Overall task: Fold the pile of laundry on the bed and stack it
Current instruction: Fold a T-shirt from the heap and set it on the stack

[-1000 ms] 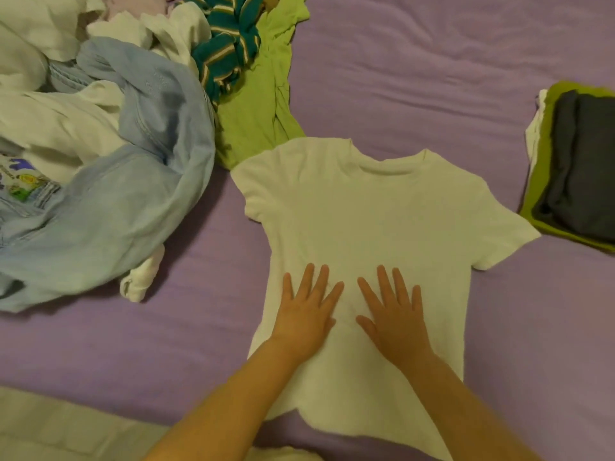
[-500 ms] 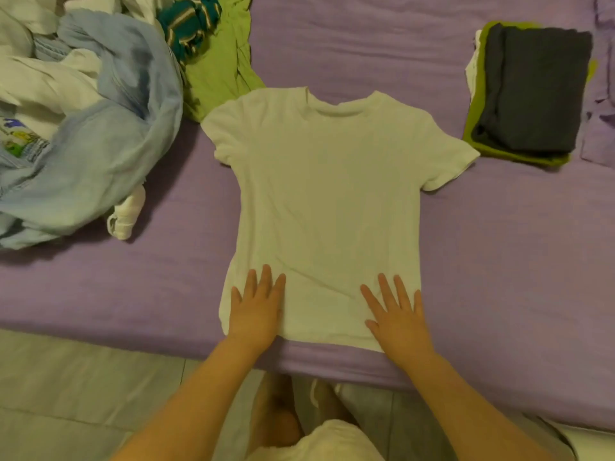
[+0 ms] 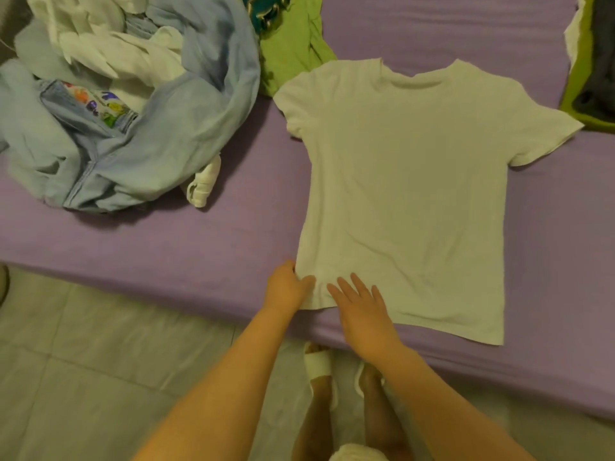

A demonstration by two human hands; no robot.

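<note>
Both hands have left their spread, smoothing positions and gathered at the shirt's (image 3: pixel 406 194) near left hem corner, so flattening looks finished and a first fold is likely starting. The left hand (image 3: pixel 286 287) is pinching that corner; the right hand (image 3: pixel 362 314) is lying flat just beside it, fingers straight, pressing the hem. The shirt is stretching away beyond the fingertips, on the bed (image 3: pixel 199 247).

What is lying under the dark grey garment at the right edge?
The dark grey garment lies on a folded green piece, with white cloth showing at the stack's left edge. Anything lower is covered.
</note>
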